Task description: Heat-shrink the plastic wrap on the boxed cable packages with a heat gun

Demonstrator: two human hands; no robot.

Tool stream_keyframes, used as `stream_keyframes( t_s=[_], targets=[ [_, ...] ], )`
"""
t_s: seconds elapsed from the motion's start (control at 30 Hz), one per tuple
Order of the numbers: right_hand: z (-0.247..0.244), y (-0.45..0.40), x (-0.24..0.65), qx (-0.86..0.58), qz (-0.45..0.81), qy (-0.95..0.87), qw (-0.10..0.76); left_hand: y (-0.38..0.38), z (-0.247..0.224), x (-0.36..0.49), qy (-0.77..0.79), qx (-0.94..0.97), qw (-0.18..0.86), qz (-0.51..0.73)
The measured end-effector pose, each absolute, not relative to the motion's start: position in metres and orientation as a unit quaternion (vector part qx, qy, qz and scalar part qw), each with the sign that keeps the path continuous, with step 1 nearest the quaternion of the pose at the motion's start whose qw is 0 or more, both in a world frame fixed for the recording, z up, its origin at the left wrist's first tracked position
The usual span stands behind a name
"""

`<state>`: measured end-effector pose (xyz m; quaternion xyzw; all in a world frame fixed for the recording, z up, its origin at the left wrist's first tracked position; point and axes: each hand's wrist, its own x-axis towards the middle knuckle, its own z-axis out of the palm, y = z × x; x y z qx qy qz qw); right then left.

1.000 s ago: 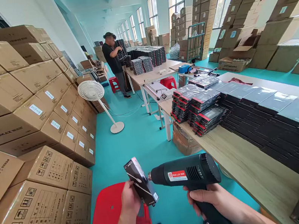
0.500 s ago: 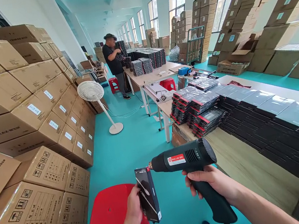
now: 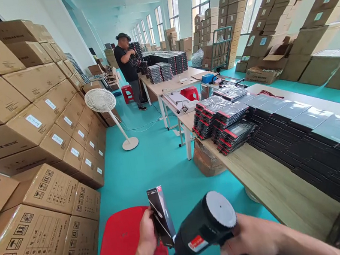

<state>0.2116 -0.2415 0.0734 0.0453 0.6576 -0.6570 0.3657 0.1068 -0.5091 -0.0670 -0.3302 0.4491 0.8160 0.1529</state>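
Observation:
My left hand (image 3: 147,231) grips a slim black retail box (image 3: 161,216) by its left side, holding it nearly upright over the floor. A picture of a cable with a plug seems to be printed on its front. My right hand (image 3: 256,235) is wrapped round the handle of a black heat gun (image 3: 205,221) with a red and white label. The gun's rear cap faces up toward me, and its nose slants down to the left by the lower part of the box. The nozzle tip is hidden. Behind my left hand stands a red plastic stool (image 3: 119,236).
Cardboard cartons (image 3: 43,227) are piled high on the left. A white fan (image 3: 100,102) stands ahead. On the right, a long wooden table (image 3: 284,186) bears film-wrapped packs (image 3: 224,122) and rows of black boxes (image 3: 305,139). A person (image 3: 129,69) stands at a farther table.
The heat gun has swung down from level, its rear turning up toward me and its nose moving to the box's lower end. The box has shifted slightly left and up.

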Motion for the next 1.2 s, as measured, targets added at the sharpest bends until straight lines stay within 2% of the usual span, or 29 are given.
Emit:
stream_keyframes(
  t_s=[0.07, 0.2, 0.47, 0.8, 1.2],
  targets=[
    [0.064, -0.243, 0.227, 0.053, -0.656, 0.659, 0.364, -0.513, -0.064, 0.105, 0.444, -0.329, 0.145, 0.821],
    [0.039, -0.235, 0.245, 0.143, -0.737, 0.58, 0.318, -0.52, -0.053, 0.107, 0.423, -0.303, 0.149, 0.841],
    [0.014, -0.214, 0.251, 0.253, -0.869, 0.377, 0.196, -0.518, -0.032, 0.117, 0.32, -0.178, 0.26, 0.894],
    [0.011, -0.211, 0.236, 0.288, -0.898, 0.294, 0.158, -0.496, -0.036, 0.129, 0.376, -0.156, 0.346, 0.845],
    [0.02, -0.218, 0.22, 0.269, -0.886, 0.336, 0.173, -0.501, -0.039, 0.127, 0.378, -0.19, 0.366, 0.829]
  ],
)
